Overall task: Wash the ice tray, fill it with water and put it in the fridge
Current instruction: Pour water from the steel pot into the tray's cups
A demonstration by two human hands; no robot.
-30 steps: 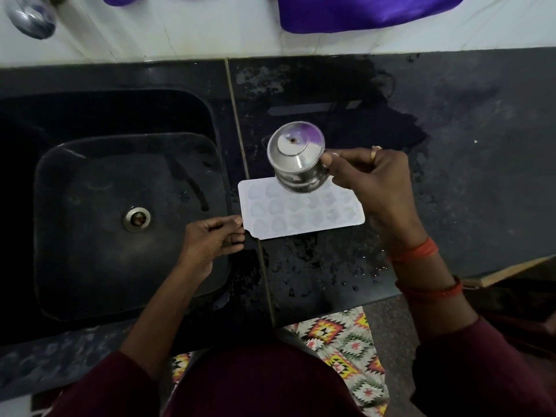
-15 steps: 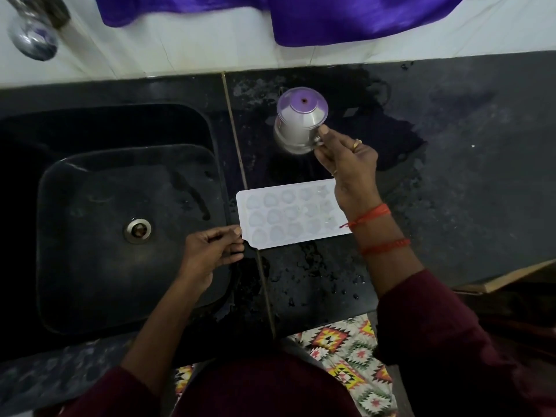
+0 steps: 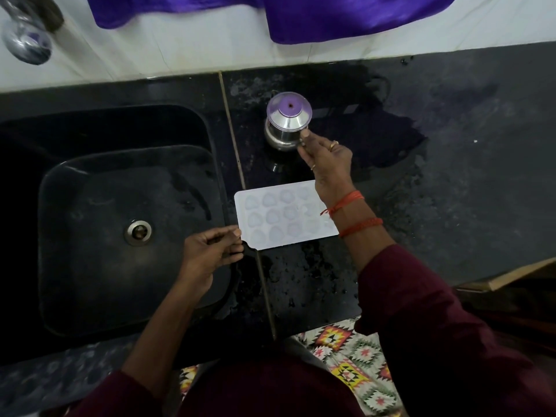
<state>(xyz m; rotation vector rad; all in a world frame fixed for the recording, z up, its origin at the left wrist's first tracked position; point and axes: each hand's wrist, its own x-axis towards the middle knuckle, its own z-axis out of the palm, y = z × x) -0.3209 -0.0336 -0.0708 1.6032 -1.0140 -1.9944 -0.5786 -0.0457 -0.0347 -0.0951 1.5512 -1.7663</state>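
Left hand [image 3: 212, 251] — fingers curled, thumb and fingertips pinching the small tab at the near-left corner of the ice tray [image 3: 279, 218]. Right hand [image 3: 326, 159] — closed round the handle of the steel mug [image 3: 288, 123], thumb on top. The mug is upright at twelve o'clock from the tray, low over the wet desk [image 3: 466, 182]; I cannot tell whether its base touches.

The tray lies flat on the desk, left end over the seam beside the sink [image 3: 126, 158], my right wrist crossing its right end. Cells look glossy and likely hold water, though the level is not readable.

Step in hand, as I judge it: park the mug, then lift the tray. Set the mug well clear at twelve o'clock, let go cleanly, and bring the right hand to the tray's three o'clock end. A single corner pinch would tip it, so lift from both ends, flat and slow.

Outward: drain [image 3: 138, 232] at nine o'clock, tap [image 3: 27, 40] at eleven, purple cloth [image 3: 346, 16] at twelve against the wall.
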